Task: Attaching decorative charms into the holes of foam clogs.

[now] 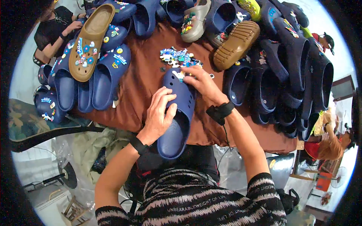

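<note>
A navy blue clog (pixel 175 130) with holes in its upper lies in front of me, toe pointing away and heel at the table's near edge. My left hand (pixel 158 113) is closed over the left side of its upper. At the toe, my right hand (pixel 203 84) has its thumb and fingers around a small white shoe charm (pixel 178 75); the fingers partly hide it. Just beyond the toe lies a loose pile of colourful charms (pixel 179 56), with blue-and-white, black and green pieces among them.
Navy clogs (pixel 109 79) with charms are stacked at the left, a tan clog (pixel 88 41) on top. More navy clogs (pixel 290 64) crowd the right, near an upturned brown clog (pixel 237 45). A brown cloth (pixel 132 83) covers the table. Other people sit at both sides.
</note>
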### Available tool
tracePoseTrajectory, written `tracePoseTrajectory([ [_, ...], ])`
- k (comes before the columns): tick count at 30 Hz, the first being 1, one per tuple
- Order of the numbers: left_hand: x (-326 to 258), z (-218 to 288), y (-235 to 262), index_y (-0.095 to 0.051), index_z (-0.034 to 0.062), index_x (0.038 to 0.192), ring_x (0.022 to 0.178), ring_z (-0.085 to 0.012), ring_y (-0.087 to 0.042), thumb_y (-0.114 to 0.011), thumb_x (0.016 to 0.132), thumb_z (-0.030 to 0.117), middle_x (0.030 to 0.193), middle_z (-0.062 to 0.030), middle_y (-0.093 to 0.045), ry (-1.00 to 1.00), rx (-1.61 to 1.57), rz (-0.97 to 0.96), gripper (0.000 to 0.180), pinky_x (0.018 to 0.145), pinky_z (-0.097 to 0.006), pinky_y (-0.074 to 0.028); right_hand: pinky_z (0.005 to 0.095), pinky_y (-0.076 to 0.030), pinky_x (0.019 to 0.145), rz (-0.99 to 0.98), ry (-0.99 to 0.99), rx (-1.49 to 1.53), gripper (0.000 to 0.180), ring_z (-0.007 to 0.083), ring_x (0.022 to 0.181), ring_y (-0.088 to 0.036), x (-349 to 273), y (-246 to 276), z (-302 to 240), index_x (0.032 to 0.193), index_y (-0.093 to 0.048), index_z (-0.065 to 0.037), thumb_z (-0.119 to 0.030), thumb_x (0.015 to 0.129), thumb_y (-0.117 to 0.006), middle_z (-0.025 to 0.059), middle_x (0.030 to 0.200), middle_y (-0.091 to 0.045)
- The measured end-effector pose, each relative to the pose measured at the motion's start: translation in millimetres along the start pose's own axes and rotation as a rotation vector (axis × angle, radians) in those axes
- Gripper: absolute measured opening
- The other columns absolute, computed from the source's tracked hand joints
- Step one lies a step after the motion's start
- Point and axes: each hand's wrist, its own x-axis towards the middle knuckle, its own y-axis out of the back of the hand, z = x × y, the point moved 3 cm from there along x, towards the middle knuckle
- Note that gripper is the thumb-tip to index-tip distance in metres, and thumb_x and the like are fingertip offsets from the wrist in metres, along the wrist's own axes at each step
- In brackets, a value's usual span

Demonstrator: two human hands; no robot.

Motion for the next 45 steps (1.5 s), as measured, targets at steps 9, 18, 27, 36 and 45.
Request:
tracePoseTrajectory([
  [9,-1.8,-2.2,2.3,-0.062,-0.0003,0.115,0.128,-0.0404,-0.051,-0.060,0.094,0.016,0.126,-0.0200,-0.058,-0.021,0.022,0.009,0.026,0.108,-0.048,-0.041,0.0460,-0.054,0.082,0.121,-0.389,-0.240,0.025,0.0398,0.088,-0.070,-32.4,74.2,56.5,0.107,-0.069,0.004,-0.010,0.092,-0.054,0.0265,0.089,-0.070],
  [18,-3.1,-0.8,0.7,-0.061,0.0003,0.116,0.132,-0.0383,-0.048,-0.056,0.097,0.015,0.131,-0.0185,-0.056,0.043,-0.034,0.000,0.024,0.113,-0.047,-0.036,0.0519,-0.051,0.083,0.013,-0.322,-0.576,0.019,0.0436,0.096,-0.064,-24.3,44.9,67.0,0.099,-0.066,-0.002,-0.018,0.091,-0.063,0.0247,0.095,-0.065],
  [27,-3.4,-1.6,2.1,-0.061,0.0004,0.116,0.132,-0.0385,-0.048,-0.055,0.098,0.020,0.131,-0.0191,-0.056,0.044,-0.023,0.002,0.027,0.113,-0.048,-0.035,0.0479,-0.049,0.072,0.048,-0.309,-0.229,0.022,0.0429,0.085,-0.064,-37.9,33.3,30.2,0.097,-0.055,0.000,-0.014,0.089,-0.070,0.0234,0.091,-0.067],
  [36,-2.9,-0.8,4.0,-0.063,0.0009,0.113,0.128,-0.0401,-0.050,-0.060,0.094,0.019,0.125,-0.0189,-0.058,0.011,0.017,0.042,0.026,0.108,-0.047,-0.042,0.0471,-0.050,0.076,0.103,-0.165,-0.088,0.016,0.0392,0.088,-0.063,-39.8,1.0,-39.1,0.097,-0.060,-0.002,-0.010,0.087,-0.071,0.0183,0.093,-0.061],
  [45,-3.6,-2.7,1.7,-0.063,0.0005,0.115,0.131,-0.0387,-0.048,-0.056,0.096,0.019,0.129,-0.0186,-0.057,0.046,-0.016,0.014,0.027,0.113,-0.047,-0.036,0.0480,-0.051,0.077,0.086,-0.107,-0.173,0.015,0.0413,0.089,-0.063,-40.3,-1.9,-40.2,0.101,-0.064,-0.003,-0.010,0.089,-0.067,0.0194,0.096,-0.063],
])
